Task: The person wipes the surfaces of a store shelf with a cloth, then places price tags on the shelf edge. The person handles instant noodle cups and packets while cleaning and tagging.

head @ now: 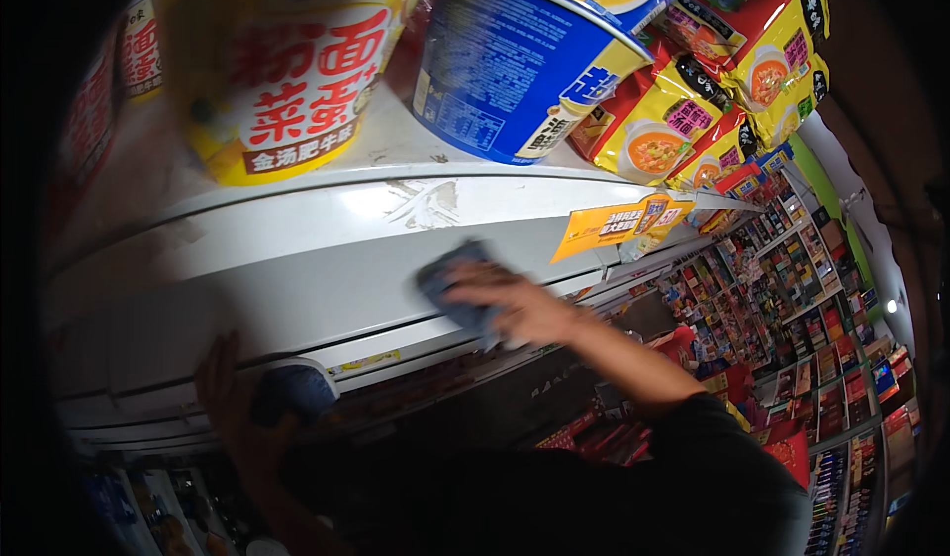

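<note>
My right hand (519, 304) presses a blue-grey cloth (460, 281) against the pale surface of a store shelf (334, 274). Hand and cloth are slightly blurred. At the lower left, in shadow, my left hand (230, 400) is raised near the shelf's edge, beside a dark blue rounded object (297, 389) with a white rim; whether the hand holds it cannot be made out. Above the cloth, the white front of the upper shelf (415, 203) bears brownish smudges.
A yellow noodle tub (297, 74), a blue noodle tub (519, 66) and yellow-red noodle packets (660, 133) stand on the upper shelf. An orange price sign (623, 222) sticks out right of the cloth. Stocked shelves (801, 259) run along the right.
</note>
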Demonstrator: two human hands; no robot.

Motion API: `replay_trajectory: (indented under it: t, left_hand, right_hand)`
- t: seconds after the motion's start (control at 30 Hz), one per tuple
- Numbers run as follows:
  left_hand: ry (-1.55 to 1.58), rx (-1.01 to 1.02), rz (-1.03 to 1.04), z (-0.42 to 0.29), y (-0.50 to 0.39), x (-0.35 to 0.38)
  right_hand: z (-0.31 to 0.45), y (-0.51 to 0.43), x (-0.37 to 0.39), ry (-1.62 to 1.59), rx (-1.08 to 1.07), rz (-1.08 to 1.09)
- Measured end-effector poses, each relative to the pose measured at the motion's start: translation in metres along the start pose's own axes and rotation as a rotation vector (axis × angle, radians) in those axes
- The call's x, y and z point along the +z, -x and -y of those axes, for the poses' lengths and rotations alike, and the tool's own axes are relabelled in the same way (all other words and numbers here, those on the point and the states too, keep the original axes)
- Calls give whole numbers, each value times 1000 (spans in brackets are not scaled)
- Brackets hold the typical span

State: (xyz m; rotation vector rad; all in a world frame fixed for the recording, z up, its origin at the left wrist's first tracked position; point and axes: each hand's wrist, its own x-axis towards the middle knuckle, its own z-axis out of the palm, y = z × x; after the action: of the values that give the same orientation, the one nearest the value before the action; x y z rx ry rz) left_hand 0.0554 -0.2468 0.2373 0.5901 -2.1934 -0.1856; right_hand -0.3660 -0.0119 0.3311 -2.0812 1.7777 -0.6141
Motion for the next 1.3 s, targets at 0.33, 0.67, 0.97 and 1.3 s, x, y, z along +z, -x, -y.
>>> replay_trajectory:
  t: [0.33,0.67,0.97,1.3]
  left_hand:
    - [81,-58,-50,-10,-3,-2]
    - [259,-86,-213,-5,3,-2]
    - [336,-113,-229,-6,6,-2]
    - [330,-152,-177,-11,5,-7]
  right_hand:
    - [-81,88,-37,125,504,-230]
    - [67,-275,81,232,-310,251]
    - [143,-556,176,98,-277,175]
    - [34,-551,148,472,-397,-161]
